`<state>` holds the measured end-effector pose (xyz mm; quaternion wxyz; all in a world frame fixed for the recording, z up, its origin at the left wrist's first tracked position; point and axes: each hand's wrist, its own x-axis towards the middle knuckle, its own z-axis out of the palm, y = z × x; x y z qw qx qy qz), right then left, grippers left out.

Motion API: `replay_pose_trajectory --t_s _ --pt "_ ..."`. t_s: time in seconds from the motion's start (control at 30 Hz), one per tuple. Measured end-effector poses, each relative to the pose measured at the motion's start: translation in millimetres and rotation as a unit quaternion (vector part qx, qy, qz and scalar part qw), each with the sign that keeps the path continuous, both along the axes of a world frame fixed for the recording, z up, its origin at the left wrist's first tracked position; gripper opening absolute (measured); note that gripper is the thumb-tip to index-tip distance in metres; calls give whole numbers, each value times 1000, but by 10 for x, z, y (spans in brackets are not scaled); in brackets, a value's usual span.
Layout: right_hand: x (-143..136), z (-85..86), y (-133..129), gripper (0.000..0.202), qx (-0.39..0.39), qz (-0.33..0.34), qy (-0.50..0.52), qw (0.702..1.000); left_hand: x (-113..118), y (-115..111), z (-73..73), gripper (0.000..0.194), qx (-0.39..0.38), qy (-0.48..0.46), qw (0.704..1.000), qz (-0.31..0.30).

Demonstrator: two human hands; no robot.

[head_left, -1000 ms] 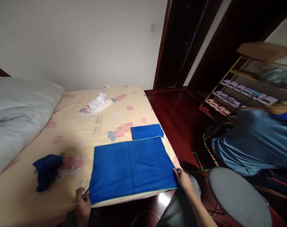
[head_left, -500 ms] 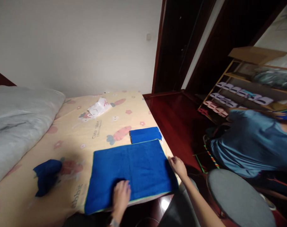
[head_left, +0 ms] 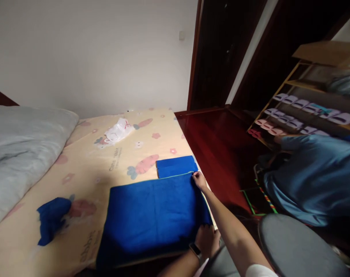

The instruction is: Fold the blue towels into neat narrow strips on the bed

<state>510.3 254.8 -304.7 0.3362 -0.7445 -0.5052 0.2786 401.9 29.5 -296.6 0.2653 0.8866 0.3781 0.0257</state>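
Note:
A blue cloth (head_left: 154,215) with a light green edge lies spread flat at the bed's front right. My right hand (head_left: 199,180) pinches its far right corner. At the near right corner is my left hand (head_left: 207,239), with a watch on the wrist; its fingers are curled down over the cloth's edge. Just beyond the cloth lies a folded blue cloth (head_left: 176,166). A crumpled blue cloth (head_left: 53,218) rests to the left on the patterned sheet.
A white plastic bag (head_left: 119,130) and a grey quilt (head_left: 27,150) are on the bed. To the right stand a grey round stool (head_left: 299,246), a bent-over person in a blue shirt (head_left: 313,177) and a slipper rack (head_left: 290,82).
My left hand has moved right across the cloth to its near right corner. My right hand has gone from the right edge up to the far corner and now pinches it.

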Motion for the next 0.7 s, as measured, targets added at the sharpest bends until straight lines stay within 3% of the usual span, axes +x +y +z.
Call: replay_pose_trajectory --t_s 0.1,0.2,0.37,0.53,0.7 --pt "-3 103 1 25 28 42 -1 999 -86 -49 108 24 -5 5 1000 21" --pt "-42 344 35 28 44 88 -18 995 -294 -130 279 21 16 -15 998 66" --pt "-384 882 173 40 80 197 -66 975 -968 -305 627 12 49 -70 970 226" --pt "-1206 1280 344 41 105 352 -119 922 -1926 -428 827 34 72 -163 910 375" --pt "-2359 1363 480 24 100 463 -179 863 -2908 -573 785 39 54 -188 846 496"
